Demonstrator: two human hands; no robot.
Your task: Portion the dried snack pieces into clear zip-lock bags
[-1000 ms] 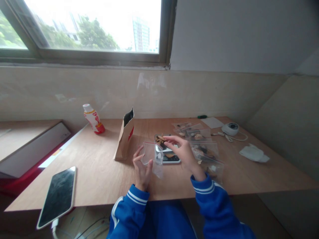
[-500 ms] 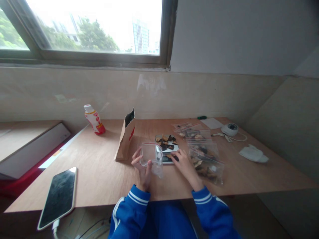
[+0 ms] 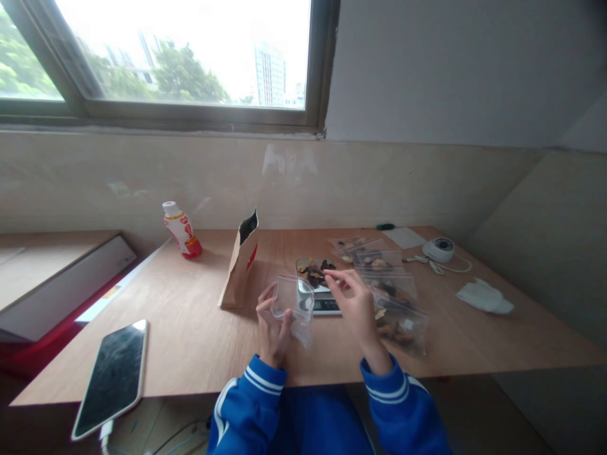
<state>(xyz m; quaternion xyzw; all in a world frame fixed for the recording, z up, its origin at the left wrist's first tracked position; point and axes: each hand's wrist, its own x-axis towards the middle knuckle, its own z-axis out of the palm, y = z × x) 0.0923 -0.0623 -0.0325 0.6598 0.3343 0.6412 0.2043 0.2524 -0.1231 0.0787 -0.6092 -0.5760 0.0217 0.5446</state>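
My left hand (image 3: 272, 325) holds a clear zip-lock bag (image 3: 286, 297) with a red strip along its top; the thumb and fingers close on its side, left of the scale. A small kitchen scale (image 3: 310, 304) carries a loose pile of dried yellow-brown and dark pieces (image 3: 310, 273). My right hand (image 3: 353, 300) reaches over the scale's right side, thumb and forefinger pinched on a dark dried piece at the edge of the pile. The hand hides part of the plate and display. Just right of it lie filled zip-lock bags (image 3: 401, 332).
A brown paper bag (image 3: 237, 272) stands open left of the scale, with a red-and-white bottle (image 3: 183, 230) behind. A phone (image 3: 114, 366) on a cable overhangs the front left edge. Farther right are a white dome camera (image 3: 439, 248), crumpled tissue (image 3: 484, 296) and paper (image 3: 404, 237).
My right hand has moved from the scale's front edge up to the pile, taking a dried piece from over the display. My left hand keeps hold of the bag, hardly shifting.
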